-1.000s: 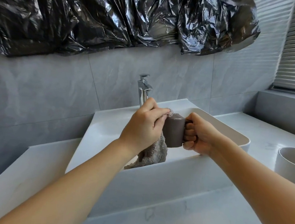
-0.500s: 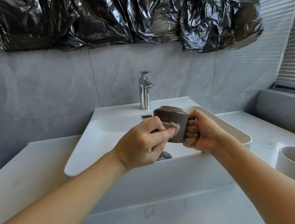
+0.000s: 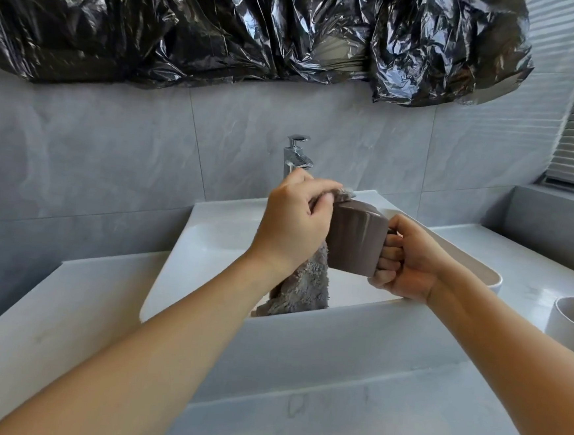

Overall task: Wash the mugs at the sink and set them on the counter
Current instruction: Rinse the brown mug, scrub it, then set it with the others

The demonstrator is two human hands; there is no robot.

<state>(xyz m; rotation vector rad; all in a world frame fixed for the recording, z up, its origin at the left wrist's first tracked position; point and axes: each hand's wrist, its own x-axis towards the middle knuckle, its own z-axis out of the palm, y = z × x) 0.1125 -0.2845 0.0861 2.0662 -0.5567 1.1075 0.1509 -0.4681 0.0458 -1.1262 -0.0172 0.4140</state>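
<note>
Over the white sink, a brown mug is held up in the air, tipped so its mouth faces away toward the wall and its base points back at the camera. Right hand has its grip clenched around the mug's handle, fingers curled through it, knuckles facing left. Left hand sits right against the mug's left side and top edge, its grip closed on a fluffy grey cloth. A bit of the cloth pokes out at the mug's rim by the fingertips, and the rest hangs down below the hand into the basin, so the cloth is touching the mug's side. Can't really tell if any of the cloth goes inside the mug, since the opening faces away.

Behind the hands a chrome tap stands at the back of the sink, partly hidden by the left hand. No idea if water's running, that part is covered. On the bench to the right, at the edge of the shot, there's a white cup, well apart from the brown one. Crinkly black plastic sheeting is hung across the grey tiled wall above.
</note>
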